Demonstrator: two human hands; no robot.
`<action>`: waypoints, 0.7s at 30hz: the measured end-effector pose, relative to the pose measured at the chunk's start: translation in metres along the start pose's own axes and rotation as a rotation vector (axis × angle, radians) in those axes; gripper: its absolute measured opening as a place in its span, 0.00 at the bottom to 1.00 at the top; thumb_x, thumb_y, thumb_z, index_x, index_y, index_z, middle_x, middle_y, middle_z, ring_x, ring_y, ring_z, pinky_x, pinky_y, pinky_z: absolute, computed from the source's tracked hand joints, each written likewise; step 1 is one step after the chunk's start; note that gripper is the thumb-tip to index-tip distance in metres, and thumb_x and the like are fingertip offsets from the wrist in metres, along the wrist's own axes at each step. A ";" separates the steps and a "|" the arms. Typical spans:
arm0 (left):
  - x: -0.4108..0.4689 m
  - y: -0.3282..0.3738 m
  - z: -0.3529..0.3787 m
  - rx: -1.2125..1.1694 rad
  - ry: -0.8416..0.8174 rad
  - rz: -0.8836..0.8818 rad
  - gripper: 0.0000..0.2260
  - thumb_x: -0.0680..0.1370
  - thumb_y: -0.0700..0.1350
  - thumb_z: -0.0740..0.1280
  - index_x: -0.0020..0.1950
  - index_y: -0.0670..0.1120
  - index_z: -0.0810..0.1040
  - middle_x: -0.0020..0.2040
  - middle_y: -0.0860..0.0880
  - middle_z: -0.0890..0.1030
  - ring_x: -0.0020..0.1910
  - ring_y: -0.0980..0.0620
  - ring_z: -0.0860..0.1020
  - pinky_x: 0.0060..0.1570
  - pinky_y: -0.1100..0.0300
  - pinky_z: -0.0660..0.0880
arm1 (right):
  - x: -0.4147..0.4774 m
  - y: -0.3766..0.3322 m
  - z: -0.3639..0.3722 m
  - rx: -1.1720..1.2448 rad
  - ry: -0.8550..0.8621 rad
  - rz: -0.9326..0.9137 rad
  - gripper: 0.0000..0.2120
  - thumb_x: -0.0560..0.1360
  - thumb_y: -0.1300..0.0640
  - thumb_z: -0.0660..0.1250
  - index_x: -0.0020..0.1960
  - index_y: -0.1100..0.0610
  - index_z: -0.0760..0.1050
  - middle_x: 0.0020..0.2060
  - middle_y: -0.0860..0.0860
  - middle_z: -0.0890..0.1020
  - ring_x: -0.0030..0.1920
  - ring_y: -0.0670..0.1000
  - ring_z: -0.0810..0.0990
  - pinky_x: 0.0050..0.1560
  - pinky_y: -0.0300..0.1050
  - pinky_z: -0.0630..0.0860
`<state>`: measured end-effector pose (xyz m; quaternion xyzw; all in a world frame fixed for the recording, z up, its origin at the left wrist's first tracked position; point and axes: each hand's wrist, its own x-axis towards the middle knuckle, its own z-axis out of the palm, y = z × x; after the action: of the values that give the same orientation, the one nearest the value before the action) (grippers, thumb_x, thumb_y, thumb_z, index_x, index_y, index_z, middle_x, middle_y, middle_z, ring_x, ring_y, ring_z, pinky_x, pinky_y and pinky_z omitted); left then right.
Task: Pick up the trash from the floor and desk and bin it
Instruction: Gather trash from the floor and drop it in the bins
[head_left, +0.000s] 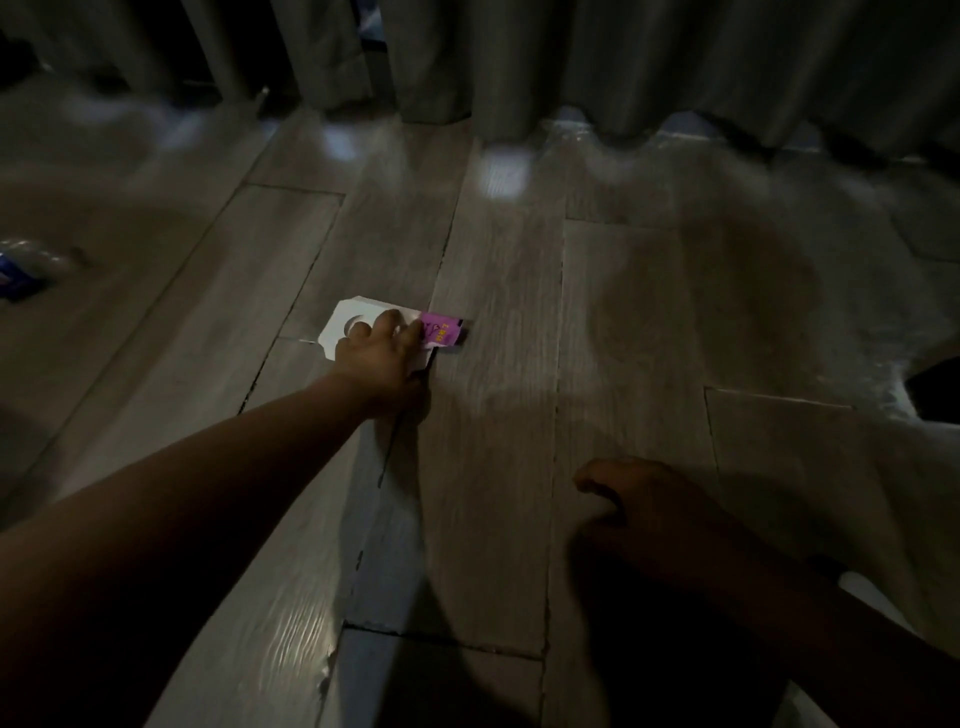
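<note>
A flat white card (343, 322) with a round cut-out and a purple label (441, 332) lies on the wood-plank floor (493, 415) in the middle of the view. My left hand (379, 358) reaches out over it, with spread fingertips and thumb resting on top of the card. The part of the card under the palm is hidden. My right hand (639, 499) hangs low at the lower right, above the floor, in deep shadow. Its fingers are loosely curled and I see nothing in them.
A crumpled clear plastic bottle with a blue label (26, 270) lies on the floor at the far left. Grey curtains (519, 62) hang to the floor along the back. A dark shape (935, 384) sits at the right edge. The room is dim.
</note>
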<state>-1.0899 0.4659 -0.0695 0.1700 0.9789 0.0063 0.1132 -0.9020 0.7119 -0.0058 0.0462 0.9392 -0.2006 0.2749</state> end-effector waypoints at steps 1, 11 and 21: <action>-0.004 0.001 0.000 -0.035 -0.001 -0.001 0.35 0.75 0.56 0.65 0.77 0.50 0.53 0.75 0.43 0.55 0.70 0.36 0.58 0.65 0.45 0.64 | -0.001 0.001 -0.001 -0.006 0.013 -0.014 0.26 0.74 0.51 0.69 0.70 0.47 0.66 0.70 0.46 0.69 0.68 0.49 0.69 0.68 0.49 0.69; -0.070 0.063 0.008 -0.134 -0.041 0.318 0.27 0.75 0.52 0.67 0.70 0.43 0.66 0.71 0.42 0.60 0.63 0.42 0.66 0.60 0.56 0.68 | -0.032 0.030 -0.017 -0.015 0.041 -0.010 0.25 0.72 0.51 0.71 0.68 0.47 0.70 0.63 0.46 0.74 0.56 0.45 0.74 0.57 0.37 0.71; -0.139 0.162 0.012 -0.252 -0.200 0.528 0.25 0.75 0.50 0.68 0.69 0.45 0.66 0.69 0.45 0.63 0.64 0.45 0.70 0.64 0.55 0.70 | -0.105 0.082 -0.025 -0.029 0.079 0.081 0.24 0.71 0.55 0.72 0.66 0.53 0.73 0.59 0.51 0.78 0.56 0.49 0.77 0.57 0.43 0.75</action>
<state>-0.9056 0.5716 -0.0428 0.4029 0.8764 0.1402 0.2234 -0.8096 0.7993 0.0414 0.0877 0.9495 -0.1736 0.2464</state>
